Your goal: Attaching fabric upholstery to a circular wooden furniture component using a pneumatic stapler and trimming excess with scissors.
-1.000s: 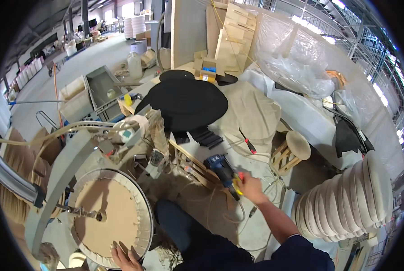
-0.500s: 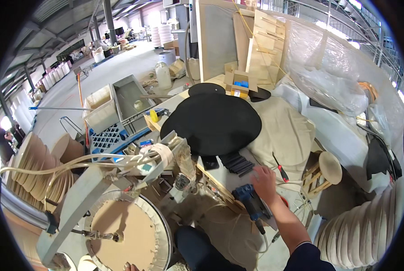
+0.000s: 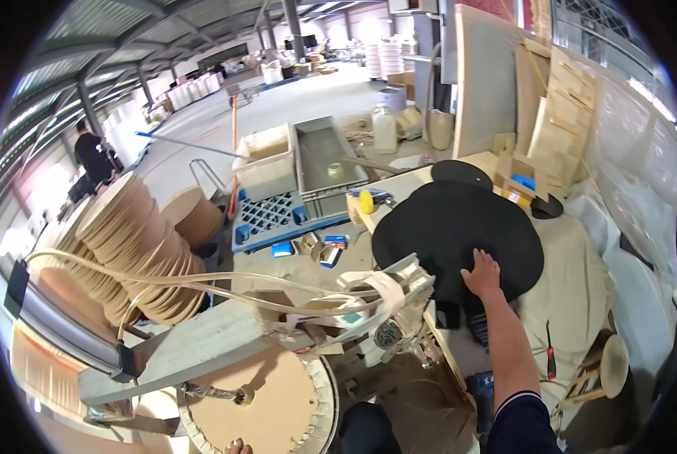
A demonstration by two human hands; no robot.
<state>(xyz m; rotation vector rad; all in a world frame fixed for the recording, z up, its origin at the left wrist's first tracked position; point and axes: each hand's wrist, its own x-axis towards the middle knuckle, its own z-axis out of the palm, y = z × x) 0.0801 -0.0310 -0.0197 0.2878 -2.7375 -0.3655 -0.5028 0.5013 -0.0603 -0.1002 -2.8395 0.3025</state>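
My right hand [image 3: 484, 274] lies with fingers spread on a large black sheet with rounded edges [image 3: 444, 227] on the workbench. Just below the sheet, black strips [image 3: 478, 327] are partly hidden by my forearm. A blue power tool [image 3: 480, 387] lies beside that forearm. To its right rests a screwdriver with a red and black handle [image 3: 551, 363]. At the lower edge only the fingertips of my left hand [image 3: 238, 448] show, apart and resting on a tan round disc [image 3: 278, 401] within a pleated pale rim.
A grey machine arm with hoses [image 3: 194, 340] crosses above the disc. Stacks of tan discs [image 3: 138, 242] stand at left. Bins [image 3: 319, 163] sit on a blue pallet [image 3: 266, 216]. A wooden stool [image 3: 613, 367] is at right. Another person [image 3: 92, 155] is far left.
My right hand has moved from beside the black strips and power tool up onto the black sheet. The view has turned left, and more of the disc stacks shows.
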